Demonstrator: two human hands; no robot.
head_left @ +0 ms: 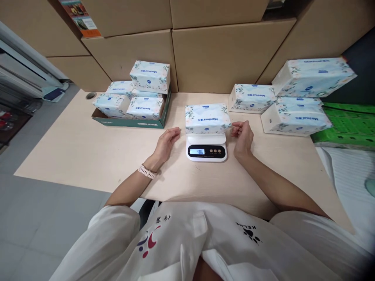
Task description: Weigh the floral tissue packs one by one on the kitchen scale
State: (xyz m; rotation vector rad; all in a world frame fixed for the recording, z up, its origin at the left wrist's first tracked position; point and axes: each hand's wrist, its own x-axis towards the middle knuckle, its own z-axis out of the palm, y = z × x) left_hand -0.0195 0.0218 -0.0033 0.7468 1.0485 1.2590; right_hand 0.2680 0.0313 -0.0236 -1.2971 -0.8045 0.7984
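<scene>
A tissue pack [206, 119] with a blue and white floral wrapper lies across a white digital kitchen scale [206, 153]. The lit display appears to read 486, though I cannot tell whether there is a decimal point. My left hand [168, 143], with a pale band on its wrist, rests on the table left of the scale. Its fingers are stretched out, and a gap separates them from the pack. On the other side, my right hand [243, 139] is close to the pack's right end with its fingers loosely bent and apart, holding nothing.
At the left, a green open carton [129, 123] holds several tissue packs, one of them [150, 76] on top. More packs stand at the right, including a single pack [252, 98] and a stack [295, 117]. Cardboard boxes [222, 58] line the table's back; green packages [345, 125] lie far right.
</scene>
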